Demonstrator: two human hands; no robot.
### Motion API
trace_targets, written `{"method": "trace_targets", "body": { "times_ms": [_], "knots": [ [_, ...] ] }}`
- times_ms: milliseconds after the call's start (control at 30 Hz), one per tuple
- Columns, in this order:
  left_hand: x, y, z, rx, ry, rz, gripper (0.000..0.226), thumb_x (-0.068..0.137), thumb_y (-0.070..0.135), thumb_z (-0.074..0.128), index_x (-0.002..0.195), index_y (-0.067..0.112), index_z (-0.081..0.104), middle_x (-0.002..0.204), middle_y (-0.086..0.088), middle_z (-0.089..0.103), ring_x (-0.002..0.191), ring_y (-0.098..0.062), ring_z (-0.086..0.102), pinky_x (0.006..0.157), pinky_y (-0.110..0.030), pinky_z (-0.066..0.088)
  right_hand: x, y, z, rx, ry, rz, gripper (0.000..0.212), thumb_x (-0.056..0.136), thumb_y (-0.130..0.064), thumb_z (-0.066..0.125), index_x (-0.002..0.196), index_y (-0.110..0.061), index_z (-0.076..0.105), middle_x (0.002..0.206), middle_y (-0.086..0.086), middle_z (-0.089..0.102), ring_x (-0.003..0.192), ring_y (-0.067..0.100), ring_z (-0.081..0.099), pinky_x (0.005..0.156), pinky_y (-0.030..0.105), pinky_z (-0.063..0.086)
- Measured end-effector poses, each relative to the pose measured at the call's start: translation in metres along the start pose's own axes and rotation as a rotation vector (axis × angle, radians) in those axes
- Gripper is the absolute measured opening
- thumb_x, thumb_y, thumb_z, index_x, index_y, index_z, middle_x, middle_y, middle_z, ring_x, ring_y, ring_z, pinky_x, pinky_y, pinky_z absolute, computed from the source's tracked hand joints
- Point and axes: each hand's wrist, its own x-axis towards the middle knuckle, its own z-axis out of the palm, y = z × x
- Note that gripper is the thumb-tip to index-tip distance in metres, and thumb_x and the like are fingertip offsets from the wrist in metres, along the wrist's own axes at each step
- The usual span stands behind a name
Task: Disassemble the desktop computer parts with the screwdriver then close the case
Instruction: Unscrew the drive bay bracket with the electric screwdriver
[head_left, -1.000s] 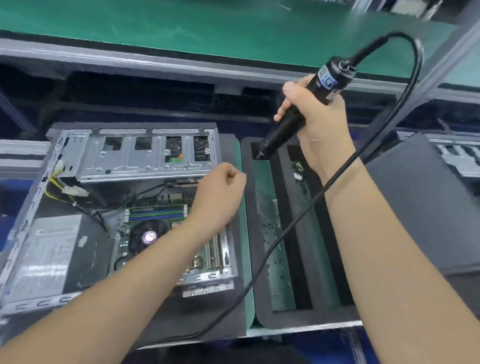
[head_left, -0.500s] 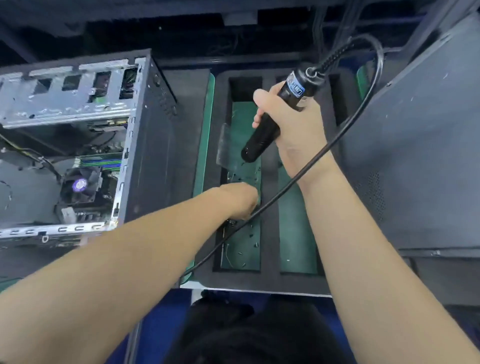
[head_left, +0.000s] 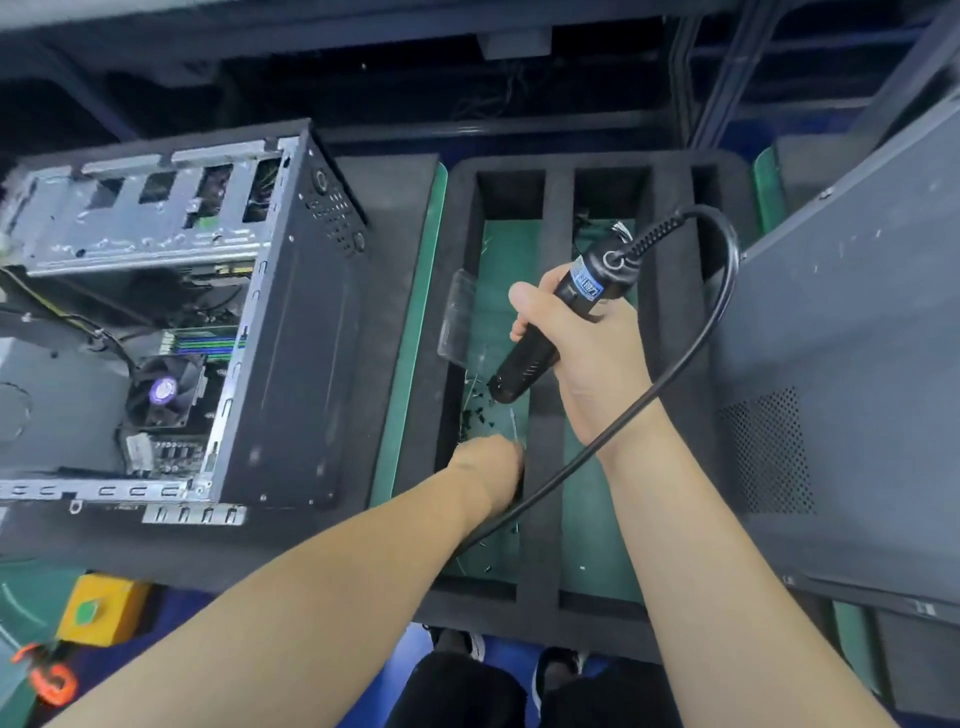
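Left hand (head_left: 488, 467) has dropped from the case into the foam tray's (head_left: 540, 499) left slot, knuckles down; fingers hidden, state unclear. Right hand (head_left: 582, 343) wraps the black corded screwdriver (head_left: 550, 322), tip angled down over loose screws (head_left: 475, 413). Open metal computer case (head_left: 291, 332) stands left, just beside tray. Flat dark side panel (head_left: 841, 364) lies right.

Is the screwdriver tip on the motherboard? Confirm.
No, the right hand holds the screwdriver over the foam tray, beside the computer case.
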Motion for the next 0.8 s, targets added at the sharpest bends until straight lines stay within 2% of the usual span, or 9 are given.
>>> {"method": "trace_targets", "body": {
  "times_ms": [33, 100, 167, 233, 333, 433, 533, 633, 800],
  "knots": [
    [-0.003, 0.001, -0.003, -0.021, -0.008, -0.006, 0.026, 0.085, -0.005, 0.057, 0.107, 0.006, 0.065, 0.115, -0.013, 0.067, 0.105, -0.034, 0.068, 0.077, -0.036, 0.053, 0.0, -0.002, 0.001, 0.0, -0.003, 0.001, 0.023, 0.076, -0.03, 0.083, 0.071, -0.026, 0.061, 0.073, 0.006, 0.06, 0.076, 0.025, 0.058, 0.079, 0.04, 0.049],
    [-0.016, -0.002, -0.018, -0.126, 0.018, -0.033, 0.011, 0.08, -0.002, 0.057, 0.08, 0.009, 0.059, 0.103, -0.012, 0.069, 0.089, -0.033, 0.067, 0.07, -0.032, 0.049, 0.0, -0.011, 0.006, 0.003, -0.011, -0.005, 0.022, 0.075, -0.032, 0.083, 0.071, -0.027, 0.062, 0.074, 0.008, 0.061, 0.076, 0.025, 0.059, 0.08, 0.041, 0.05],
    [-0.035, -0.014, -0.042, -0.347, 0.139, -0.06, 0.015, 0.079, 0.007, 0.059, 0.065, 0.012, 0.054, 0.083, -0.009, 0.066, 0.071, -0.029, 0.061, 0.068, -0.03, 0.05, 0.002, -0.028, 0.017, 0.015, -0.016, -0.031, 0.021, 0.074, -0.033, 0.083, 0.07, -0.028, 0.064, 0.074, 0.007, 0.061, 0.077, 0.026, 0.059, 0.085, 0.043, 0.05],
    [-0.062, -0.032, -0.07, -0.661, 0.314, -0.069, 0.018, 0.082, 0.016, 0.062, 0.065, 0.018, 0.059, 0.075, -0.005, 0.066, 0.068, -0.028, 0.062, 0.069, -0.032, 0.057, 0.004, -0.049, 0.034, 0.045, -0.035, -0.071, 0.02, 0.074, -0.032, 0.083, 0.07, -0.03, 0.064, 0.074, 0.005, 0.062, 0.078, 0.026, 0.059, 0.088, 0.048, 0.051],
    [-0.118, -0.064, -0.111, -1.136, 0.496, -0.053, 0.01, 0.083, 0.013, 0.063, 0.074, 0.008, 0.068, 0.076, -0.011, 0.073, 0.065, -0.025, 0.07, 0.074, -0.042, 0.064, 0.007, -0.088, 0.073, 0.132, -0.1, -0.14, 0.018, 0.076, -0.026, 0.083, 0.073, -0.028, 0.065, 0.073, 0.009, 0.06, 0.077, 0.03, 0.057, 0.089, 0.059, 0.052],
    [-0.17, -0.109, -0.139, -1.415, 0.661, 0.0, 0.008, 0.086, 0.005, 0.066, 0.079, 0.007, 0.065, 0.072, -0.012, 0.071, 0.064, -0.018, 0.067, 0.073, -0.045, 0.064, 0.008, -0.128, 0.116, 0.229, -0.16, -0.216, 0.02, 0.073, -0.026, 0.082, 0.078, -0.022, 0.064, 0.077, 0.019, 0.056, 0.077, 0.035, 0.056, 0.083, 0.052, 0.052],
    [-0.202, -0.163, -0.149, -1.457, 0.807, 0.018, 0.008, 0.089, 0.009, 0.071, 0.085, 0.006, 0.065, 0.073, -0.009, 0.072, 0.066, -0.017, 0.069, 0.077, -0.047, 0.064, 0.005, -0.156, 0.158, 0.305, -0.242, -0.271, 0.023, 0.079, -0.018, 0.08, 0.085, -0.015, 0.058, 0.08, 0.02, 0.052, 0.072, 0.03, 0.057, 0.08, 0.051, 0.054],
    [-0.219, -0.211, -0.15, -1.368, 0.897, 0.081, 0.007, 0.092, 0.018, 0.072, 0.09, 0.013, 0.067, 0.082, -0.008, 0.077, 0.077, -0.027, 0.075, 0.084, -0.052, 0.061, -0.003, -0.171, 0.202, 0.383, -0.314, -0.293, 0.017, 0.087, -0.01, 0.071, 0.078, -0.021, 0.061, 0.071, 0.008, 0.054, 0.065, 0.023, 0.057, 0.083, 0.054, 0.054],
    [-0.228, -0.29, -0.143, -1.332, 0.997, 0.265, 0.019, 0.082, 0.046, 0.07, 0.089, 0.029, 0.068, 0.089, -0.002, 0.078, 0.083, -0.02, 0.076, 0.079, -0.038, 0.064, -0.013, -0.167, 0.271, 0.382, -0.338, -0.309, 0.023, 0.089, -0.013, 0.068, 0.072, -0.028, 0.066, 0.069, 0.005, 0.056, 0.069, 0.023, 0.056, 0.087, 0.058, 0.054]
  ]
}}
